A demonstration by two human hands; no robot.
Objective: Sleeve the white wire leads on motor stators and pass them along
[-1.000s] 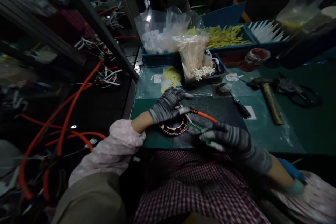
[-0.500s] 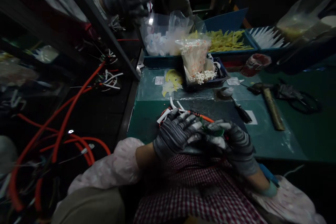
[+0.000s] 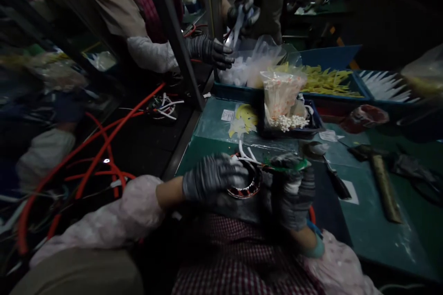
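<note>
A ring-shaped motor stator point(image 3: 246, 191) with orange-red and dark windings lies on the bench in front of me. White sleeved leads point(image 3: 246, 153) rise from its far side. My left hand point(image 3: 218, 177), in a grey striped glove, has its fingers over the stator's left rim, which they hide. At the stator's right, my gloved right hand point(image 3: 296, 189) is closed around a small green tool point(image 3: 302, 164); blur and the fingers hide its kind. An orange-red cable point(image 3: 312, 215) shows beside the right wrist.
A dark tray point(image 3: 313, 131) holds bagged white sticks. Behind it, blue bins point(image 3: 238, 91) hold white and yellow pieces. A hammer point(image 3: 386, 189) and dark-handled tool point(image 3: 337, 183) lie right. Across a metal post point(image 3: 180, 37), a co-worker's gloved hand point(image 3: 211, 52) reaches toward the bags.
My hands have moved apart, and more of the stator shows between them. My right hand has turned more upright with the green tool. The view has shifted left; the co-worker's hands have moved.
</note>
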